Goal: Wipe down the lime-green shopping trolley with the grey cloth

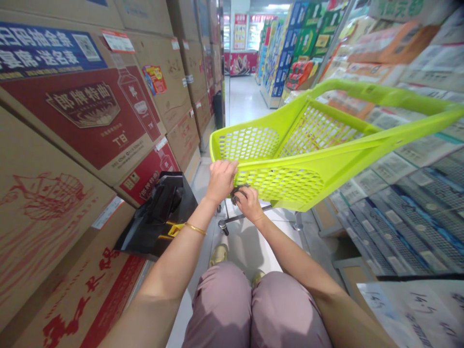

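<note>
Cart [290,159], lime-green plastic with perforated walls, on a metal wheeled frame in a shop aisle, directly ahead of the knees and tilted in view. Near rim gripped by left hand [221,180], fingers curled over the top edge, clenched on it. Right hand [248,203] lower, just beside the left, closed around a small dark object [237,194] at the cart's near wall; cannot tell what the object is. Gold bangle [195,228] on the left wrist. Caster [223,226] visible under the cart on pale floor tiles.

Below: mauve trousers [253,309] and tan shoes [218,254].

Left of aisle: stacked cardboard cartons [43,203], brown with red print. One red panel [90,116] carries Chinese characters on a dark plaque, a bottle drawing and the letters "TB". Blue strip [47,48] above it with white Chinese text and a QR code. Small white price tags stuck along carton edges; print too small to read. Black glossy item with a yellow part [161,217] leaning against the lower cartons, near the left forearm.

Right of aisle: shelving [416,203] of flat boxed goods in blue, white and orange, blurred. Handwritten "14.5" on a white sheet [416,309] at lower right. Far end: red banners [239,31], unreadable.
</note>
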`<state>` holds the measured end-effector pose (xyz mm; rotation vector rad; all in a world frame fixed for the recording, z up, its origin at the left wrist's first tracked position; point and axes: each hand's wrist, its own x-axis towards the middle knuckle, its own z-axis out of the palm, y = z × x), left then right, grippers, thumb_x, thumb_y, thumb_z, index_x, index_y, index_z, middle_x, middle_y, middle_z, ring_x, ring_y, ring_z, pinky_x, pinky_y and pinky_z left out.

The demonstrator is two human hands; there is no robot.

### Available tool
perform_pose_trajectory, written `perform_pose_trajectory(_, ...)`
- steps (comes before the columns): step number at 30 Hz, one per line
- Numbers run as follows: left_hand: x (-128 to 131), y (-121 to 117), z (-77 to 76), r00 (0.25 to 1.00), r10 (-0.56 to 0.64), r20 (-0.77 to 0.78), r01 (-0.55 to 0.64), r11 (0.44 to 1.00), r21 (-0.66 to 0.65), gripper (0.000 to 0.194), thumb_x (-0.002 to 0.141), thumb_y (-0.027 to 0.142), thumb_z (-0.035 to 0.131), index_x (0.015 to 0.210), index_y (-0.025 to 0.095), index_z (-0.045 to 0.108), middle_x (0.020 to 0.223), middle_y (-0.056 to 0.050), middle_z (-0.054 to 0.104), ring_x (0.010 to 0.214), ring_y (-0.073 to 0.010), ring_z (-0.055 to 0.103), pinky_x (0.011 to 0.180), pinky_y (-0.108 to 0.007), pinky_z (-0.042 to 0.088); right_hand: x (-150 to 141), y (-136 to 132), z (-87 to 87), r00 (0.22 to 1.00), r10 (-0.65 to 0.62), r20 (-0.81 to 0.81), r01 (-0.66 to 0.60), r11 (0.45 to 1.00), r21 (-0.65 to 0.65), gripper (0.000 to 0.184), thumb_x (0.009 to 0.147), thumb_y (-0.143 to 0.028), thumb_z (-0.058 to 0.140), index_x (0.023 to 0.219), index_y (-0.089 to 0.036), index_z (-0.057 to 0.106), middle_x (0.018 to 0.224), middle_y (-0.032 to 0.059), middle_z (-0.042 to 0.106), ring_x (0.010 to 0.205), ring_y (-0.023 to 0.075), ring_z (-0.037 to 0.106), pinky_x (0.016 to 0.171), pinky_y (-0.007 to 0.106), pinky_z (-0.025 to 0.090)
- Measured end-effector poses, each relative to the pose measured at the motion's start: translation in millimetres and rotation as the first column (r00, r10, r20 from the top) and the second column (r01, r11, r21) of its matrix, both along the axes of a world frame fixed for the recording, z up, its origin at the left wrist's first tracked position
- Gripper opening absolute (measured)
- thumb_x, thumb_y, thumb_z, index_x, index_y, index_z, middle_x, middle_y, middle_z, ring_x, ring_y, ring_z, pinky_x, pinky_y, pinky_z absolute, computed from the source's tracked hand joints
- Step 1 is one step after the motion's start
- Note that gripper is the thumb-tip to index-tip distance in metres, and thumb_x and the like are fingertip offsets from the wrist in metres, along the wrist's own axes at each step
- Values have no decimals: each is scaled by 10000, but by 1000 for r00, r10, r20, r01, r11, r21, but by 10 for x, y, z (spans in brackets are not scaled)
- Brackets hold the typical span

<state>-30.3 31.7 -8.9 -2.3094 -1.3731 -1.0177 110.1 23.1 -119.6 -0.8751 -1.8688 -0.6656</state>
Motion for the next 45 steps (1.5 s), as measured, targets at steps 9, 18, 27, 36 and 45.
perform_pose_trajectory(9, 39, 3, -56, 999, 32, 9, -33, 999, 9, 349, 944, 267, 297, 1129, 175, 578, 932, -91, 617, 872, -234, 481, 780, -372, 333, 76, 27, 307, 995, 17, -101, -11, 998, 58, 221, 829, -147, 501, 1021, -224, 580, 1026, 66, 524, 967, 176, 480, 869, 341, 428)
perform_pose_trajectory(18, 47, 4, -98, 999, 40, 11, -40, 999, 10, 344, 911, 244, 340, 1162, 175, 566, 973, -102, 624, 908, -247, 491, 806, -389, 339, 36, 104, 854, 969, -16, -246, 58, 984, 167, 235, 844, -194, 508, 1072, -249, 507, 1089, 73, 486, 1023, 180, 473, 896, 368, 409)
perform_pose_trajectory(27, 66, 47, -148, 996, 46, 77, -50, 998, 46, 349, 935, 254, 306, 1144, 183, 576, 1018, -107, 625, 960, -230, 502, 861, -386, 333, 43, 56, 102, 991, -26, -130, 26, 1000, -3, 213, 806, -145, 529, 988, -239, 587, 1032, 68, 512, 1006, 185, 448, 895, 360, 412)
perform_pose_trajectory(36, 109, 81, -265, 984, 73, 162, -87, 993, 84, 384, 944, 311, 275, 1149, 194, 578, 1061, -119, 609, 1014, -242, 486, 950, -433, 321, 76, -47, -130, 996, -4, -85, -13, 980, -197, 235, 807, -125, 506, 980, -233, 623, 1012, 74, 550, 993, 190, 462, 878, 358, 419)
perform_pose_trajectory(45, 135, 109, -367, 970, 69, 231, -95, 990, 101, 389, 942, 355, 284, 1148, 187, 568, 1044, -127, 557, 1076, -244, 447, 1027, -458, 288, 135, 76, 660, 963, -54, -266, 72, 996, 57, 228, 829, -213, 532, 1054, -246, 518, 1098, 86, 486, 1041, 203, 466, 928, 411, 385)
